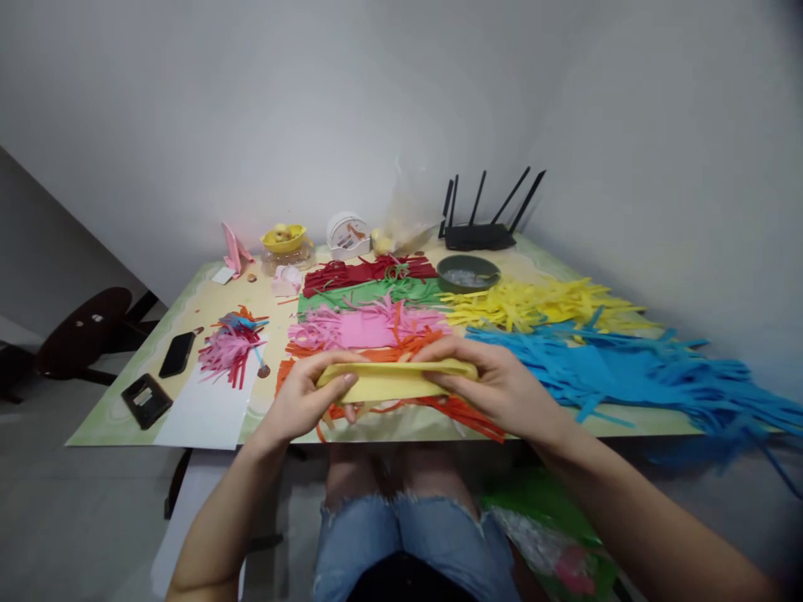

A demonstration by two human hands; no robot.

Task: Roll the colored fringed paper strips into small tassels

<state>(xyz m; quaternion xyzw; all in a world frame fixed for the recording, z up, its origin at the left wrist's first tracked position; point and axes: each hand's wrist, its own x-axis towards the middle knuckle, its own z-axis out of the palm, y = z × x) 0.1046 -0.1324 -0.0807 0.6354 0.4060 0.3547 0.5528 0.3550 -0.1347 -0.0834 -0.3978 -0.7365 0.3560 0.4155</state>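
Note:
A folded yellow paper sheet (pixel 392 381) is held flat and level above the table's near edge. My left hand (pixel 307 400) pinches its left end, fingers closed on it. My right hand (pixel 498 386) grips the right end, fingers curled over the top. Under the sheet lie orange paper strips (pixel 467 411). Just beyond are pink fringed paper (pixel 367 328), green strips (pixel 370 293) and dark red strips (pixel 367 271).
Yellow strips (pixel 539 303) and a big blue fringed pile (pixel 633 376) fill the right side. A green bowl (pixel 467 272), router (pixel 480 234), yellow fruit bowl (pixel 283 238) stand at the back. A phone (pixel 176 354), black case (pixel 146 400), white sheet (pixel 210 410) and small pink bundle (pixel 229 345) lie left.

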